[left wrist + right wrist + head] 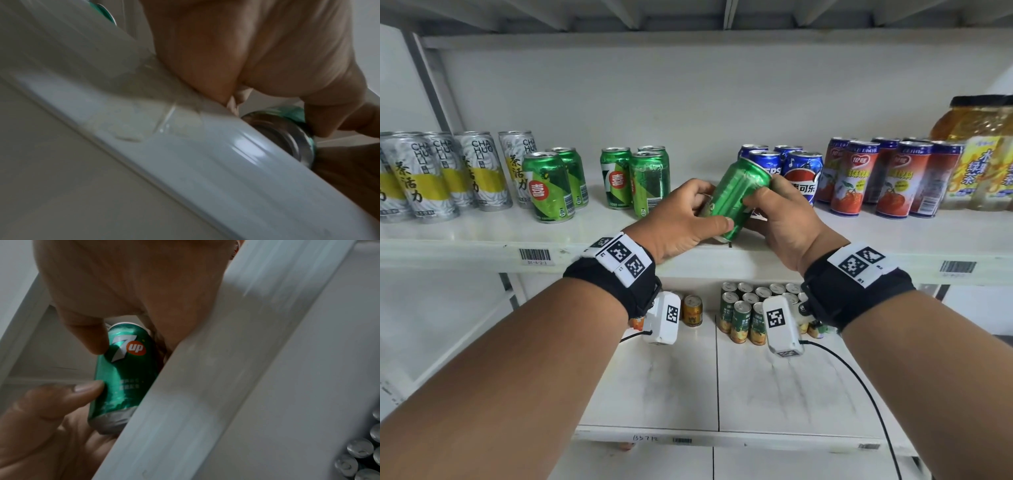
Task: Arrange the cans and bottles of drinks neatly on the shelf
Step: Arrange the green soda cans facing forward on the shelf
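A green 7up can (739,195) is tilted over the front middle of the white shelf (482,251), its top leaning toward the back right. Both hands hold it. My left hand (688,219) grips its lower part, thumb across the side. My right hand (780,212) wraps the upper part from the right. In the right wrist view the can (125,369) shows its logo, with a thumb pressed on it from above and another from below. Only the can's silver bottom (287,134) shows in the left wrist view, beyond the shelf's edge.
Upright on the shelf, from left to right, stand silver tea cans (431,174), two pairs of green cans (551,185), blue Pepsi cans (801,174), red-orange cans (859,178) and yellow tea bottles (979,154). The lower shelf holds small cans (743,315).
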Action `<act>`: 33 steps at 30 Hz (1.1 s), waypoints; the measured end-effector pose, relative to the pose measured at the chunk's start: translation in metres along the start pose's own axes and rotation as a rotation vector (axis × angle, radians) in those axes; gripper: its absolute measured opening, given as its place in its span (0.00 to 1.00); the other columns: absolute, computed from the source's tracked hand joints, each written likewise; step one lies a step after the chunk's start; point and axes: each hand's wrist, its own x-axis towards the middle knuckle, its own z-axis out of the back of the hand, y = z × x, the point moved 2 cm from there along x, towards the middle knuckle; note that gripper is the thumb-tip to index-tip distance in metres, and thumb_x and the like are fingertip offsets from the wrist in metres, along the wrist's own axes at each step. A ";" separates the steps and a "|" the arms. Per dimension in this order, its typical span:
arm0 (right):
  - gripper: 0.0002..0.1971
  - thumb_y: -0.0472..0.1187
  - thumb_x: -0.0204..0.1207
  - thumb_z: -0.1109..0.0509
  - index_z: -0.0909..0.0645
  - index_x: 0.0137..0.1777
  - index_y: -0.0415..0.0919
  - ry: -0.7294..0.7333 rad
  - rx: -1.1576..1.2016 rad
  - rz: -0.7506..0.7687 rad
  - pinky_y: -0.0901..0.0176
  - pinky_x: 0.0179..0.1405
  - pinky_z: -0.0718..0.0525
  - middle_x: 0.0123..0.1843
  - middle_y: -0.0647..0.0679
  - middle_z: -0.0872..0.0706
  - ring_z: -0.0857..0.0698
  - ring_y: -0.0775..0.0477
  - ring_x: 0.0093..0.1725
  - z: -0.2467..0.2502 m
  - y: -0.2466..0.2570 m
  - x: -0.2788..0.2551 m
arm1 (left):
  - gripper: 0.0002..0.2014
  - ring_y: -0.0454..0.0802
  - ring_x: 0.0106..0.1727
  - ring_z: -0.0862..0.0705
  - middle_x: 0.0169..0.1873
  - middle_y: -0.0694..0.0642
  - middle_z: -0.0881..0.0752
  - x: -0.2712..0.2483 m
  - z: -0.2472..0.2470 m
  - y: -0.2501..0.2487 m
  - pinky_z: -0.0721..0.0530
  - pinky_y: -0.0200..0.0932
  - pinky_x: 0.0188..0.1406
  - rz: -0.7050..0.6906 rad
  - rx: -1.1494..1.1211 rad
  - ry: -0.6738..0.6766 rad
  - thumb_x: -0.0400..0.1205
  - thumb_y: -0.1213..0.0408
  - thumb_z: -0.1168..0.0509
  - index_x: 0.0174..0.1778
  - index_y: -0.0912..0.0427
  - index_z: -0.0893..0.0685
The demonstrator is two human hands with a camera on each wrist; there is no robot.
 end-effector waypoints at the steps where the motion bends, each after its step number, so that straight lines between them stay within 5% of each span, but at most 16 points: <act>1: 0.11 0.30 0.84 0.32 0.21 0.64 0.38 -0.002 -0.011 0.001 0.27 0.64 0.11 0.61 0.31 0.12 0.10 0.29 0.61 0.000 0.000 0.000 | 0.37 0.50 0.62 0.06 0.60 0.51 0.05 0.000 0.000 -0.001 0.07 0.55 0.65 0.003 -0.002 0.007 0.68 0.56 0.15 0.73 0.55 0.21; 5: 0.22 0.38 0.81 0.21 0.22 0.70 0.33 -0.004 -0.042 0.023 0.33 0.59 0.08 0.64 0.32 0.09 0.08 0.29 0.61 -0.004 0.000 0.000 | 0.44 0.53 0.64 0.07 0.61 0.52 0.08 0.000 -0.001 -0.003 0.07 0.60 0.63 -0.003 0.076 -0.024 0.61 0.47 0.09 0.71 0.50 0.20; 9: 0.32 0.49 0.70 0.15 0.20 0.71 0.38 0.049 -0.046 0.030 0.33 0.57 0.07 0.60 0.37 0.07 0.06 0.33 0.59 -0.004 -0.001 0.000 | 0.43 0.49 0.61 0.08 0.59 0.51 0.10 -0.001 0.001 -0.002 0.05 0.55 0.59 -0.029 0.141 -0.100 0.60 0.47 0.08 0.69 0.51 0.19; 11: 0.30 0.53 0.72 0.14 0.18 0.68 0.39 0.058 -0.071 0.040 0.36 0.60 0.09 0.57 0.41 0.06 0.07 0.34 0.57 -0.003 -0.002 0.001 | 0.35 0.47 0.55 0.06 0.55 0.51 0.08 -0.001 0.001 -0.001 0.05 0.51 0.51 -0.011 0.059 -0.089 0.67 0.56 0.08 0.66 0.54 0.18; 16: 0.09 0.47 0.72 0.22 0.13 0.50 0.46 0.019 -0.026 0.039 0.56 0.40 0.20 0.40 0.52 0.15 0.22 0.54 0.37 0.000 -0.002 0.003 | 0.15 0.51 0.52 0.05 0.49 0.53 0.05 -0.002 -0.001 -0.003 0.06 0.48 0.49 0.026 -0.106 -0.038 0.81 0.70 0.20 0.61 0.56 0.12; 19: 0.15 0.48 0.71 0.20 0.17 0.55 0.45 0.010 -0.057 0.067 0.55 0.43 0.16 0.45 0.50 0.12 0.15 0.53 0.40 -0.002 -0.002 0.002 | 0.14 0.51 0.53 0.06 0.54 0.58 0.05 -0.001 0.000 -0.006 0.07 0.47 0.55 0.015 -0.074 -0.018 0.82 0.66 0.21 0.62 0.55 0.11; 22: 0.32 0.50 0.72 0.17 0.23 0.67 0.31 0.009 -0.039 0.072 0.37 0.62 0.09 0.62 0.33 0.10 0.08 0.30 0.60 -0.004 -0.002 0.002 | 0.25 0.50 0.59 0.07 0.59 0.56 0.05 -0.002 -0.001 -0.007 0.08 0.48 0.61 0.008 -0.040 0.004 0.74 0.56 0.17 0.67 0.55 0.12; 24: 0.37 0.50 0.72 0.16 0.27 0.71 0.28 0.021 -0.011 0.059 0.30 0.68 0.12 0.65 0.29 0.11 0.10 0.26 0.64 -0.005 -0.002 0.002 | 0.33 0.49 0.62 0.07 0.62 0.56 0.08 -0.003 0.000 -0.006 0.07 0.50 0.61 -0.008 -0.012 -0.022 0.71 0.55 0.13 0.71 0.55 0.16; 26: 0.36 0.52 0.72 0.16 0.26 0.69 0.30 0.026 -0.016 0.053 0.34 0.63 0.09 0.60 0.33 0.07 0.07 0.30 0.60 -0.004 -0.002 0.003 | 0.32 0.47 0.60 0.07 0.62 0.58 0.10 -0.004 0.001 -0.005 0.06 0.51 0.59 -0.012 -0.031 -0.068 0.72 0.57 0.12 0.69 0.56 0.19; 29: 0.26 0.52 0.74 0.18 0.24 0.61 0.37 0.053 -0.013 0.049 0.52 0.45 0.08 0.48 0.45 0.05 0.06 0.45 0.44 -0.002 -0.002 0.003 | 0.25 0.60 0.60 0.05 0.61 0.64 0.08 -0.006 0.000 -0.008 0.05 0.60 0.57 0.025 -0.137 -0.051 0.77 0.58 0.17 0.66 0.60 0.17; 33: 0.22 0.51 0.74 0.19 0.18 0.61 0.39 0.072 -0.044 0.044 0.53 0.47 0.10 0.48 0.47 0.06 0.08 0.48 0.45 -0.003 0.001 0.000 | 0.16 0.60 0.54 0.05 0.59 0.66 0.08 -0.006 0.001 -0.008 0.04 0.57 0.50 0.042 -0.166 -0.012 0.87 0.63 0.25 0.68 0.62 0.16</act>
